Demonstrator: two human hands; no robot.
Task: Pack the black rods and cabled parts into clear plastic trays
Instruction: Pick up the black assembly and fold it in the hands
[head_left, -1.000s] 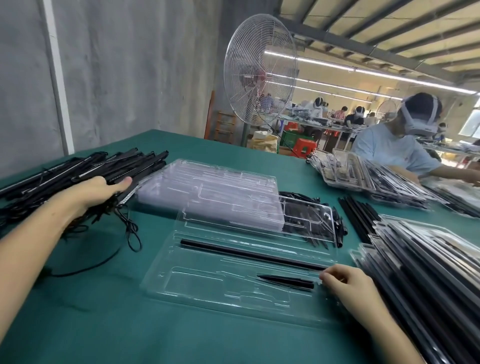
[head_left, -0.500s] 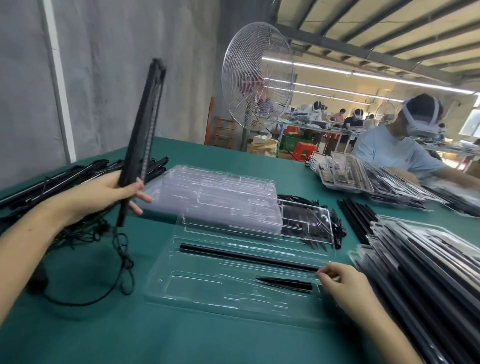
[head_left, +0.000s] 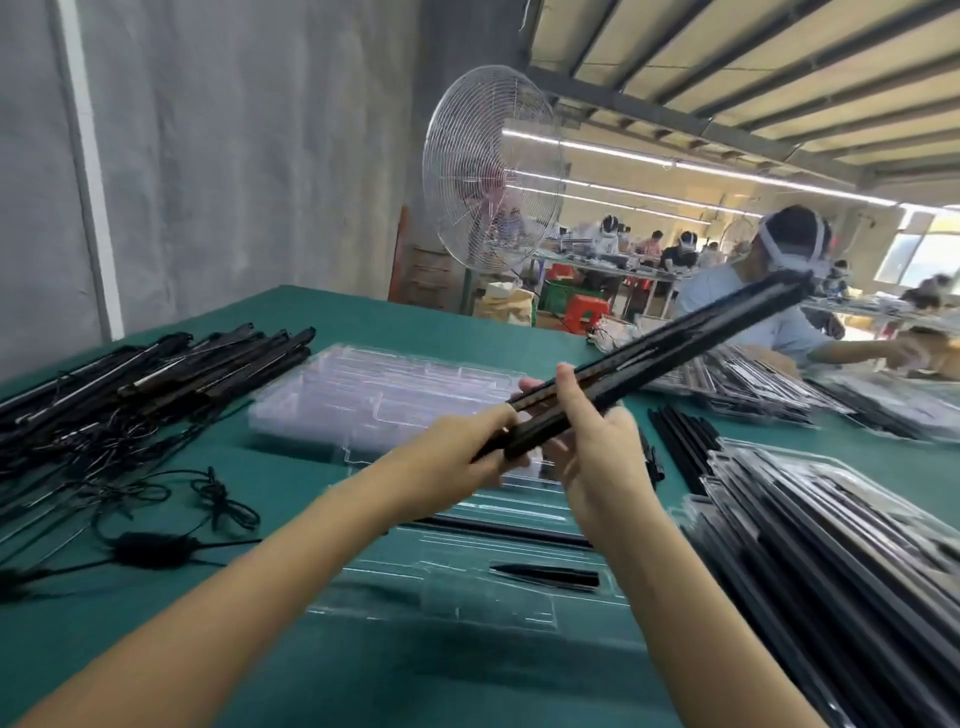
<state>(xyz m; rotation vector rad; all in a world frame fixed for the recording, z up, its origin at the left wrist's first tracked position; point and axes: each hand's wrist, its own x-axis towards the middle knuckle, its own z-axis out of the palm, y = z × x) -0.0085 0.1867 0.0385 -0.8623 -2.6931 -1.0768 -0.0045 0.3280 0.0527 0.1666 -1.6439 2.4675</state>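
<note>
Two worries: the black bar (head_left: 701, 335) I'm holding above the clear tray (head_left: 467, 597) sticks out long and tilted, so it could clip the packed stack (head_left: 831, 545) right of the tray. The loose cable (head_left: 223, 501) left of the tray might snag if it's attached. Left hand (head_left: 465, 449) and right hand (head_left: 597, 457) both grip its near end, fingers curled.

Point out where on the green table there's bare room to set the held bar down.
For the black bar, the green table is bare along its near edge, below the open tray, and in a far strip beyond the empty tray stack. Crowded: cabled rods and loose cables fill the left; packed trays fill the right.
</note>
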